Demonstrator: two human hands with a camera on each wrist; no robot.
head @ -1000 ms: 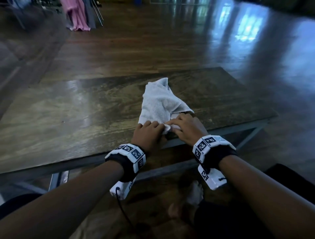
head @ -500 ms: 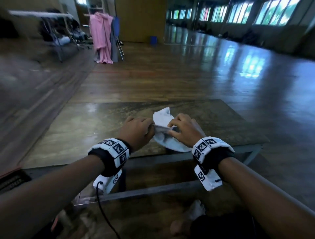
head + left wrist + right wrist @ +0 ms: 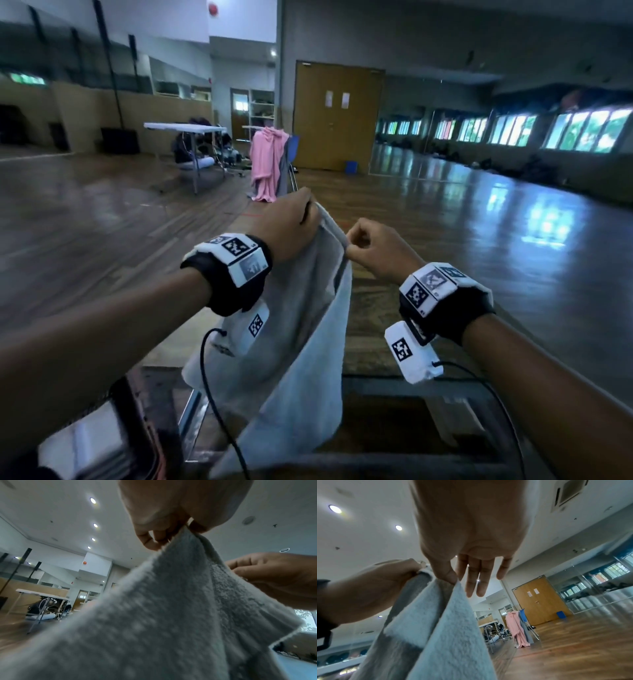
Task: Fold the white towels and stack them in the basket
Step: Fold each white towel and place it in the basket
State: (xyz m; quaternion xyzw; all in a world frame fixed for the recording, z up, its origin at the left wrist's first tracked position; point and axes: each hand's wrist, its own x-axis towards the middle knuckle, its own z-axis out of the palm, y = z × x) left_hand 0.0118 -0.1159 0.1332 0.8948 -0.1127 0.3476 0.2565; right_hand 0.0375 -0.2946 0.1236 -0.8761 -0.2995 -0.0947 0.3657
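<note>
1. The white towel point(image 3: 301, 329) hung in the air above the near edge of the wooden table point(image 3: 373, 308), clear of its top, with its lower end draping down past the table's metal frame.
2. The left hand point(image 3: 287, 226) was raised highest and gripped one top corner of the towel, fingers curled tightly round the cloth; the left wrist view confirmed the fabric bunched between thumb and fingers point(image 3: 150, 539).
3. The right hand point(image 3: 373, 246) was held just beside the left and slightly lower. It pinched the towel's upper edge between thumb and forefinger, while the remaining fingers point(image 3: 476, 582) stayed extended and free in the right wrist view.
4. Between the two grip points the towel's top edge was short and folded, so the cloth fell in long vertical pleats rather than flat.
5. A basket corner point(image 3: 102, 438) with pale folded contents was partly visible at the lower left, below the left forearm; detail was blurred.
6. A pink garment point(image 3: 265, 164) hung on a rack well beyond the table's far edge.
</note>
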